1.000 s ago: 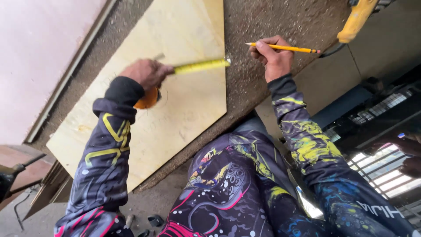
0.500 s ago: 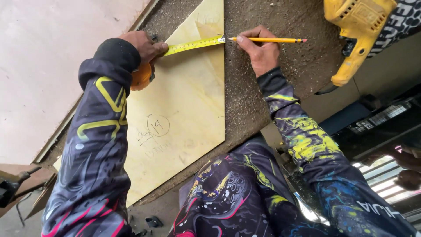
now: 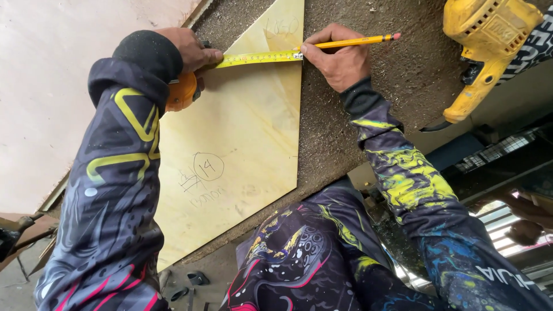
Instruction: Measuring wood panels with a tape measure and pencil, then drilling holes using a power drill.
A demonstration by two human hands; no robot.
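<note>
My left hand (image 3: 193, 50) grips an orange tape measure case (image 3: 182, 92) at the left edge of a pale plywood panel (image 3: 242, 138). Its yellow blade (image 3: 259, 57) runs across the panel to the right edge. My right hand (image 3: 340, 60) holds a yellow pencil (image 3: 360, 41) and pins the blade's end at that edge. Pencil notes and a circled mark (image 3: 207, 167) sit on the panel's middle.
The panel lies on a rough grey-brown board (image 3: 345, 23). A yellow power drill (image 3: 481, 43) rests at the upper right. A large pinkish sheet (image 3: 46, 86) fills the left. My patterned trousers (image 3: 299, 259) are below, with metal rails (image 3: 495, 155) at right.
The view has shifted closer and lower on the panel. Both hands stay on the stretched tape, with the pencil hand now pressed at the panel's right edge.
</note>
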